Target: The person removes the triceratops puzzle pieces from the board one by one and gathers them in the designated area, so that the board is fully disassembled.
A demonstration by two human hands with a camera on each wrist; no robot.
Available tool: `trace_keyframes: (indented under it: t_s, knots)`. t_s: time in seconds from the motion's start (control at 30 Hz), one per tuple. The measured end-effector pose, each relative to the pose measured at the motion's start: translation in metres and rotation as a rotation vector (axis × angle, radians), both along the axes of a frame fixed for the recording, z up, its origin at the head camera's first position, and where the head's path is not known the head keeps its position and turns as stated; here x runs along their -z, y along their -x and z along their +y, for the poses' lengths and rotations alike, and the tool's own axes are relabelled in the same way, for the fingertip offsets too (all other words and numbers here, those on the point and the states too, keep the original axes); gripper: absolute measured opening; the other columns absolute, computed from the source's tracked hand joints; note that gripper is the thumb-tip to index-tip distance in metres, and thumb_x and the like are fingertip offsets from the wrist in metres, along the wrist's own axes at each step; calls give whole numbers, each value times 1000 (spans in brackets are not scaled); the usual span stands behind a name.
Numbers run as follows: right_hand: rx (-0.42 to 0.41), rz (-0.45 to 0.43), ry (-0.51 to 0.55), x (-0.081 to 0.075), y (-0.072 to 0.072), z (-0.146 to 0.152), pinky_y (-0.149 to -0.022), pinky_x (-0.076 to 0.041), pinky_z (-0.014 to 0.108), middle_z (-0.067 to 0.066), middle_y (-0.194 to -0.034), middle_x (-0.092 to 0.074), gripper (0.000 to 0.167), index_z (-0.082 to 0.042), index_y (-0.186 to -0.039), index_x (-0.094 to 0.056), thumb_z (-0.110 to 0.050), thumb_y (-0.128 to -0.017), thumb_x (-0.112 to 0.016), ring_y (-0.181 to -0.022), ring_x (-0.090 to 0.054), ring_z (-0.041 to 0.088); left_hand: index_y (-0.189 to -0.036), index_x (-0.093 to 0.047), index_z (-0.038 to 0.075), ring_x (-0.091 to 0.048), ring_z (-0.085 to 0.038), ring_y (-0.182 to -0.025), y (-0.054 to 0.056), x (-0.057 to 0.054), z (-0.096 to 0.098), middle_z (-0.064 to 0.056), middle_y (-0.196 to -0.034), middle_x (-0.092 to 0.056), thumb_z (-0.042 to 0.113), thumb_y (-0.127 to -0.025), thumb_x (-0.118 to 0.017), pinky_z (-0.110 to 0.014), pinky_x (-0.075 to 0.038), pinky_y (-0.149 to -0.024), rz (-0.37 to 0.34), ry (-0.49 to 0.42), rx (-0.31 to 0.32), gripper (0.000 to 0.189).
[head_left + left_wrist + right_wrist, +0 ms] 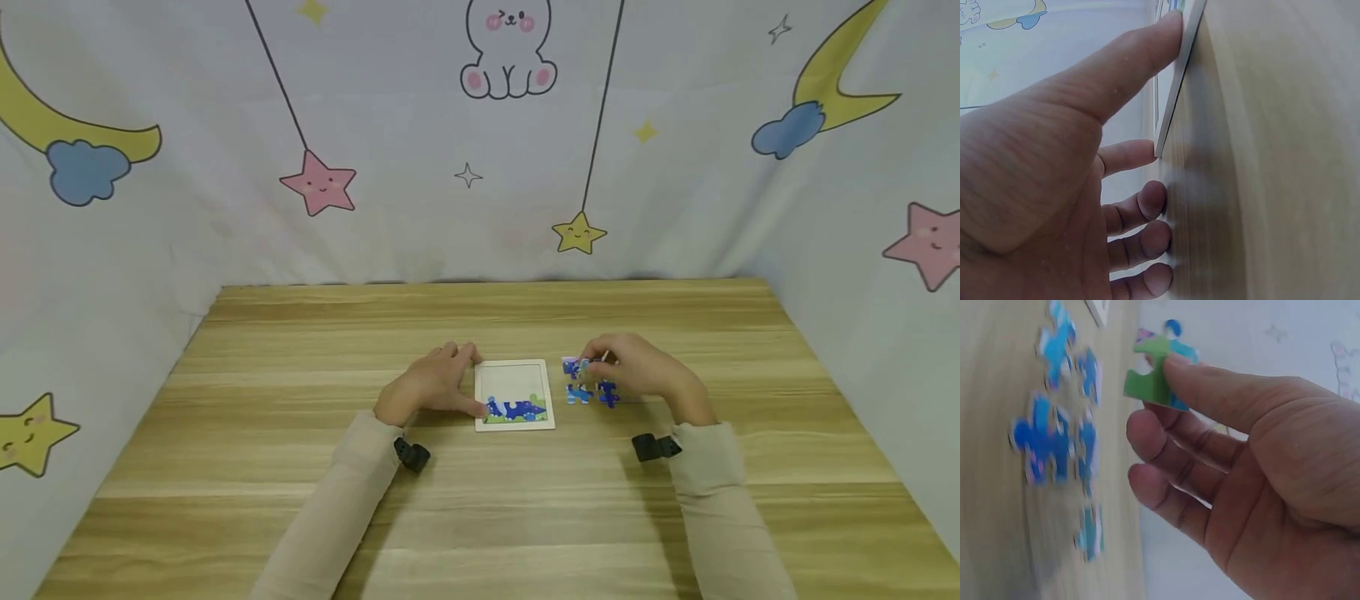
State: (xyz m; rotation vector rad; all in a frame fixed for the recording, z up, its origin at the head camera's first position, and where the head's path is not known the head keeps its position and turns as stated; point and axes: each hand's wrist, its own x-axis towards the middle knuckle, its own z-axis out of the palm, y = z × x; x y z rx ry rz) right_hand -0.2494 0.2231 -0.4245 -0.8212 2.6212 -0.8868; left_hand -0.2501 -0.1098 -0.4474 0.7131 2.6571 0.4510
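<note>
"One puzzle piece [1157, 386], pinched by the right hand [637, 367]!"
"And the tray [513, 379]?"
"Left of that piece! The left hand [433, 383], fingers loosely spread, touches its left edge!"

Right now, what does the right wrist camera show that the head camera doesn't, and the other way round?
Only the right wrist view shows the palm side of the right hand and, clearly, the green on the puzzle piece it pinches. Only the head view shows the left hand touching the frame, the pieces laid inside and both sleeves. Both show the held piece, loose pieces, the table, the curtain and some of the frame, though the wrist view catches just a corner.
</note>
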Motion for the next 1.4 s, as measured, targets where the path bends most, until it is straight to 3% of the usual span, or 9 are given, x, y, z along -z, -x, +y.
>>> trace_keyframes:
  t_s: [0.2,0.57,0.9,1.4]
  knots:
    - [59,-46,-23,-1,2,33,-72,-49,33,1,-88,-67,9,-3,-102,-71,-7,-96,-67,-80,-59,16,-139,-43,10,-48,-23,-93,0,0,0,-11,-112,-50,55,-79,-81,-40,-46,-80,-2,-8,2,84]
    - [53,-226,-19,-2,-2,60,-65,-44,27,4,-77,-66,4,-1,-92,-67,-5,-93,-69,-69,-53,13,-139,-42,11,-48,-23,-93,1,0,-1,-11,-111,-50,54,-79,-80,-41,-46,-80,-1,-9,-1,83]
    - [77,-201,-66,3,-2,58,-64,-42,30,0,-77,-62,8,-6,-85,-67,-7,-92,-71,-70,-51,15,-140,-42,11,-48,-24,-94,2,2,0,-11,-113,-49,55,-79,-81,-40,-46,-81,-5,-5,-2,84]
    - [116,-171,-105,-5,-4,50,-67,-43,33,2,-80,-62,6,-6,-94,-69,-11,-93,-71,-73,-52,17,-140,-42,12,-48,-24,-95,3,2,-2,-11,-114,-49,55,-80,-80,-41,-46,-82,-8,-7,-1,83]
